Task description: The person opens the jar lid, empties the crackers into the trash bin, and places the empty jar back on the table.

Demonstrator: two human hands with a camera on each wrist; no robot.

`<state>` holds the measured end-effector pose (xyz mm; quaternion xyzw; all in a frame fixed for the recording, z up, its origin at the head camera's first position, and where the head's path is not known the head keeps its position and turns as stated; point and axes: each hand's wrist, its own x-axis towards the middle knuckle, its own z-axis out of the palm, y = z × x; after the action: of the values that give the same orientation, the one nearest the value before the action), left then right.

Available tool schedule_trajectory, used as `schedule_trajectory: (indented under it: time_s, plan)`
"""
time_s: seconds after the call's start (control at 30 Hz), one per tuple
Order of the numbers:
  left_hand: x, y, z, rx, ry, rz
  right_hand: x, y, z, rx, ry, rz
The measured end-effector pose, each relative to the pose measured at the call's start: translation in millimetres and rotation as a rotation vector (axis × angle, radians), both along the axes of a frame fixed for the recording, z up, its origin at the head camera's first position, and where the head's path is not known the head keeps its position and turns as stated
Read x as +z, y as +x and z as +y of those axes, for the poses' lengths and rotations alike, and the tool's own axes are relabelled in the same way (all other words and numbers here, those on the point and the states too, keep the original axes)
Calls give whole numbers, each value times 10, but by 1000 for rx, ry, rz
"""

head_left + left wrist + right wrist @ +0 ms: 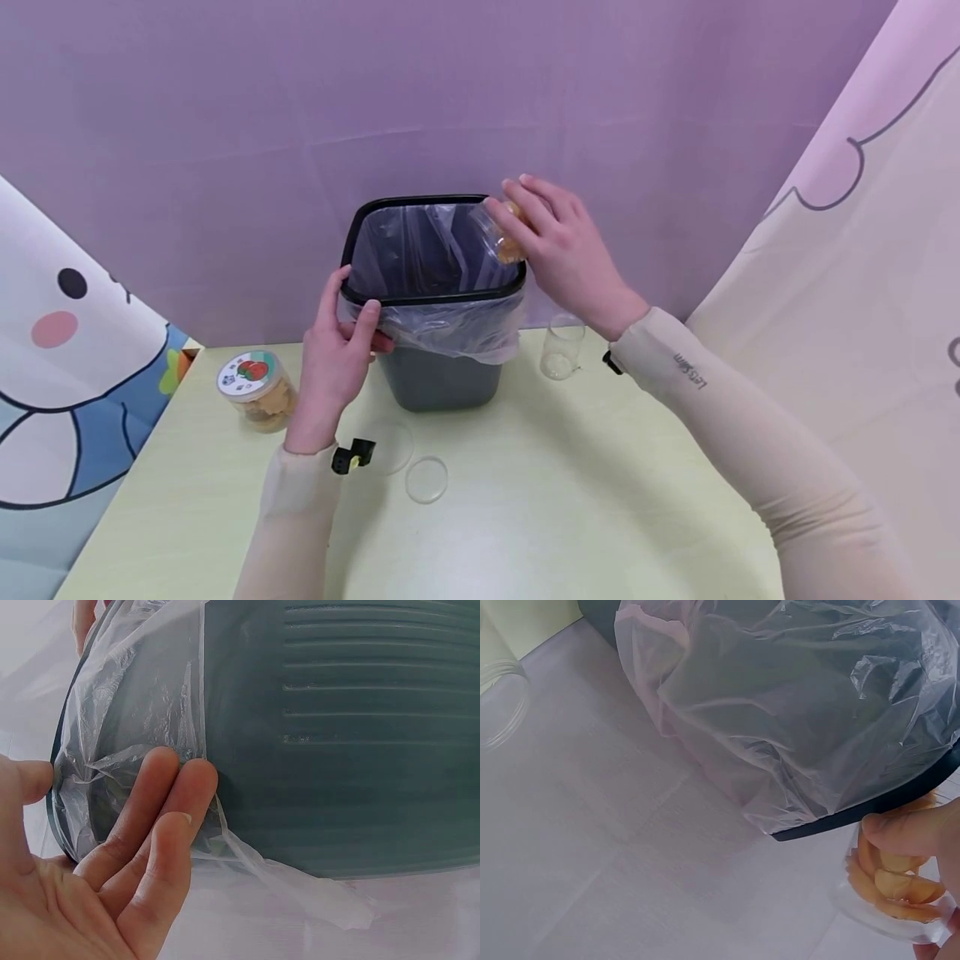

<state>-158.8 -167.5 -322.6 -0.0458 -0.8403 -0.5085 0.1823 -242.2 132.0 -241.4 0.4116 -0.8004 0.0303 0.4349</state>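
A grey trash bin (pixel 442 379) with a black rim stands upright, lined with a clear plastic bag (pixel 472 329) folded over its outside. My left hand (pixel 333 358) grips the rim at the front left corner; in the left wrist view its fingers (pixel 196 787) lie against the bag below the rim. Over the bin's right edge, my right hand (pixel 566 250) holds a clear plastic jar (pixel 489 227) tilted, its mouth toward the bin's inside. Orange-brown curved snack pieces (pixel 892 881) fill part of that jar, which overlaps the rim in the right wrist view.
Left of the bin stands a jar (pixel 258 392) of similar pieces with a tomato-printed lid. An uncovered clear jar (pixel 561 348) is at the right. Two clear round lids, a larger (pixel 392 448) and a smaller (pixel 426 480), lie in front. A purple curtain (pixel 300 125) hangs behind.
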Motion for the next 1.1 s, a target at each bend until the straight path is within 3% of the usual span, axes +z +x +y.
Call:
schedule_trajectory:
  time_s: [0.7, 1.1]
  plan:
    - [-26, -22, -13, -13, -11, 2, -23, -20, 5, 31, 80, 16]
    - [-47, -34, -20, -12, -5, -2, -48, 7, -19, 0, 258, 124]
